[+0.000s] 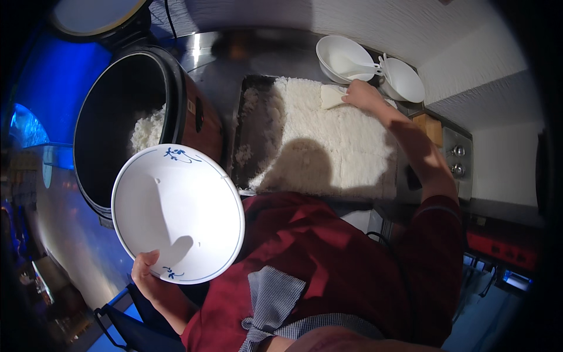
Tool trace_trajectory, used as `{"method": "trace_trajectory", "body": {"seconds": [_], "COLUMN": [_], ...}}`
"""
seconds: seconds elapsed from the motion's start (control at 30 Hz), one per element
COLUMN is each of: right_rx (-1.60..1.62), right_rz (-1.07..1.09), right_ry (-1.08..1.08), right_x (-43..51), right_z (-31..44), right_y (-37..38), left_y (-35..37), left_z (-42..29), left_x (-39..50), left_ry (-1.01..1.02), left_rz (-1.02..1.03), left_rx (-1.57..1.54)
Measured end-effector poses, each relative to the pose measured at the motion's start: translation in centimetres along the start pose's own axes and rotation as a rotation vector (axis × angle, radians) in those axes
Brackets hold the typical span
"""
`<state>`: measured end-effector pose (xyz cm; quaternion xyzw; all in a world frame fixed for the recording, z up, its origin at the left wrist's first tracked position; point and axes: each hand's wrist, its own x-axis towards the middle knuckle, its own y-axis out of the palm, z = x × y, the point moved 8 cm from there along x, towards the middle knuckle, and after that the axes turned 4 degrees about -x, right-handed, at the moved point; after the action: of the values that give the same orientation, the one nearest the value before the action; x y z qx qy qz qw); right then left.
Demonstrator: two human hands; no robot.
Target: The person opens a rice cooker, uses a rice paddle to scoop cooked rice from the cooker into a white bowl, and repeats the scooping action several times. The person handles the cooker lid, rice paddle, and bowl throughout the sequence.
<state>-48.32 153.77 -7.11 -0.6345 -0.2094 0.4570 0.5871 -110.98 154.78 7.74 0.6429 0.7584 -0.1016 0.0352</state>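
Note:
My left hand (pixel 147 270) grips the rim of a white bowl (pixel 198 215) with blue floral marks; a few rice grains cling inside it. My right hand (pixel 363 94) holds a pale rice paddle (pixel 332 97), its blade resting on the white rice (pixel 308 119) spread over a large rectangular tray (pixel 241 99). The rice forms a flat layer across the middle and right of the tray, while the left end shows dark metal with thin smears of rice. Left of the tray stands an open rice cooker (pixel 200 119) with a mound of rice (pixel 149 130) inside its dark pot.
Two white bowls stand behind the tray, the nearer-left bowl (pixel 327 53) holding a white ladle (pixel 352 66), the other bowl (pixel 407 81) at its right. A wooden block (pixel 427 129) and a metal holder (pixel 464 136) with round knobs lie right. The cooker's lid (pixel 94 15) is raised.

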Motion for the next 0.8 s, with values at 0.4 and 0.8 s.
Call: {"method": "trace_trajectory", "body": {"seconds": [0.4,0.8], "right_rx": [0.251,0.409], "right_rz": [0.032,0.094], "right_ry": [-0.062,-0.159], "right_x": [3.1,6.6], "right_z": [1.2,8.4], "right_y": [4.3,7.8], "left_y": [3.5,0.7], "left_z": [-0.9,-0.1], "left_x": [-1.1,-3.4], "left_ry": [-0.154,-0.172], "left_rz": [-0.057,-0.161], "left_rx": [-0.294,-0.359]}}
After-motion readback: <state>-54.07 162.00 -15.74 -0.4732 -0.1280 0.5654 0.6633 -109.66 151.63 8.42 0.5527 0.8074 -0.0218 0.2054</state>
